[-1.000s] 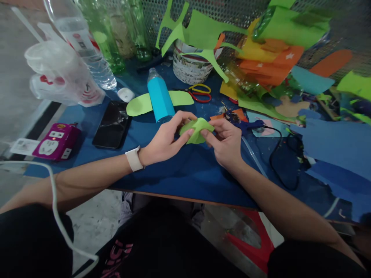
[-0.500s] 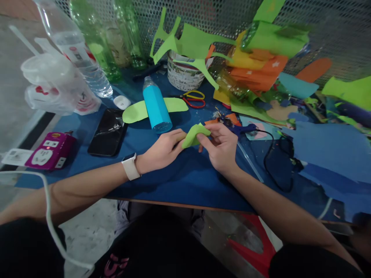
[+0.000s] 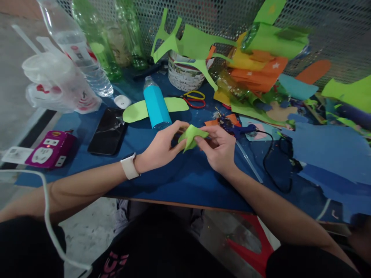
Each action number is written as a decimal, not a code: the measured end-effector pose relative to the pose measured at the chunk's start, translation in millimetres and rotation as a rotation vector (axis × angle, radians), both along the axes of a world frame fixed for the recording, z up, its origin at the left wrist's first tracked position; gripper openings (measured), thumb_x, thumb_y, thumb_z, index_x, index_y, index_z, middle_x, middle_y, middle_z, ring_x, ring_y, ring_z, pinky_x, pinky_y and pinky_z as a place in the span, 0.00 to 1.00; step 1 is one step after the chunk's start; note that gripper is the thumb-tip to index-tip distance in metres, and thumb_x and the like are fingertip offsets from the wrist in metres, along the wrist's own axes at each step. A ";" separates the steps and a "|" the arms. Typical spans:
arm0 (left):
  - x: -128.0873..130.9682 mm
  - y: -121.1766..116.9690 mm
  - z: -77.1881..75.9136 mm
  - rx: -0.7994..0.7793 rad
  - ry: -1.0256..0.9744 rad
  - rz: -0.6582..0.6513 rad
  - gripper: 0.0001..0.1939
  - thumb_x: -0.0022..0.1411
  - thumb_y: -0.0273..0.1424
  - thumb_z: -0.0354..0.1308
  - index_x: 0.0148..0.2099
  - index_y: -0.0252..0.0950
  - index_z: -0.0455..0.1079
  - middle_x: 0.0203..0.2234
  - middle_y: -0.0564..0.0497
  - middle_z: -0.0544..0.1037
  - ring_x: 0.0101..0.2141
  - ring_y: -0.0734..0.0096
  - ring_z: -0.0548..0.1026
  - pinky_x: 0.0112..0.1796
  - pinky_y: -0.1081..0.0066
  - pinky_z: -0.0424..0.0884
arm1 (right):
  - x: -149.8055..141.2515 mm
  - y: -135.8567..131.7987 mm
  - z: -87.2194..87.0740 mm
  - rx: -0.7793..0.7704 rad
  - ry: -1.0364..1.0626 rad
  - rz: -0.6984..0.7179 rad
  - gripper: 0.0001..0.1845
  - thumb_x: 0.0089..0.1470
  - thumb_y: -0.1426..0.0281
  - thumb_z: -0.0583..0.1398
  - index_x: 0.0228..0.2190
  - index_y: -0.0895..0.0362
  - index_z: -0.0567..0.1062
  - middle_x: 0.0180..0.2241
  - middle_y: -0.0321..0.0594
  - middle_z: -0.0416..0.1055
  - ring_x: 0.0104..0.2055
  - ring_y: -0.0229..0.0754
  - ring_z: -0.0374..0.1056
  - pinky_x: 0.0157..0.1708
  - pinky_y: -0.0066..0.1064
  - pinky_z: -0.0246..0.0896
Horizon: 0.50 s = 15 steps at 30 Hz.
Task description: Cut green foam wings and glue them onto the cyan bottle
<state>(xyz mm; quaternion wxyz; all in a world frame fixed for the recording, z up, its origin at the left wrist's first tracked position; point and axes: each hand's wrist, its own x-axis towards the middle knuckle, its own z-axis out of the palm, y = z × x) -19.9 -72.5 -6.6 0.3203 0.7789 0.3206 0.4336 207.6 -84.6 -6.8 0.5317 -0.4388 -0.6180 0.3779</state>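
Note:
Between both hands, over the blue table (image 3: 174, 177), is a small piece of green paper (image 3: 191, 136), bent and folded. My left hand (image 3: 164, 146) grips its left side with thumb and fingers. On its right side, my right hand (image 3: 218, 148) pinches it between thumb and fingers; some of those fingertips are hidden. Just beyond the left hand lies a small bottle wrapped in blue paper (image 3: 157, 105), resting across a green paper strip with rounded ends (image 3: 135, 112). Scissors with yellow and red handles (image 3: 194, 99) lie behind the hands.
A black phone (image 3: 107, 131) and a purple power adapter (image 3: 52, 149) are at left, with bottles and a bagged cup (image 3: 49, 73) behind. A blue glue gun (image 3: 243, 129) with its cord lies right of the hands. Coloured paper scraps (image 3: 330, 150) and a woven basket (image 3: 185, 75) stand beyond.
The green paper has been bent into a more peaked fold. My left hand has turned and its fingers have risen, now covering the lower end of the blue-wrapped bottle.

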 end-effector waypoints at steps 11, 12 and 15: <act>3.4 -2.6 8.6 -0.036 0.027 0.062 0.12 0.77 0.32 0.68 0.38 0.39 0.71 0.28 0.57 0.75 0.27 0.75 0.67 0.29 0.72 0.62 | 3.2 7.1 -4.5 0.130 -0.087 -0.134 0.27 0.55 0.51 0.84 0.40 0.49 0.79 0.41 0.39 0.76 0.37 0.43 0.73 0.33 0.37 0.76; 3.4 -3.2 8.6 -0.039 0.043 0.071 0.11 0.77 0.32 0.68 0.39 0.38 0.74 0.28 0.56 0.77 0.27 0.75 0.68 0.29 0.71 0.62 | 3.1 6.0 -4.2 0.129 -0.103 -0.116 0.24 0.59 0.52 0.82 0.40 0.49 0.78 0.38 0.38 0.76 0.35 0.42 0.72 0.34 0.38 0.77; 3.3 -4.3 9.7 -0.063 0.046 0.088 0.10 0.79 0.35 0.67 0.42 0.37 0.81 0.33 0.51 0.86 0.30 0.71 0.77 0.31 0.70 0.69 | 2.8 1.2 -3.6 0.126 -0.135 -0.025 0.15 0.73 0.52 0.72 0.42 0.49 0.82 0.35 0.38 0.79 0.35 0.45 0.77 0.39 0.42 0.81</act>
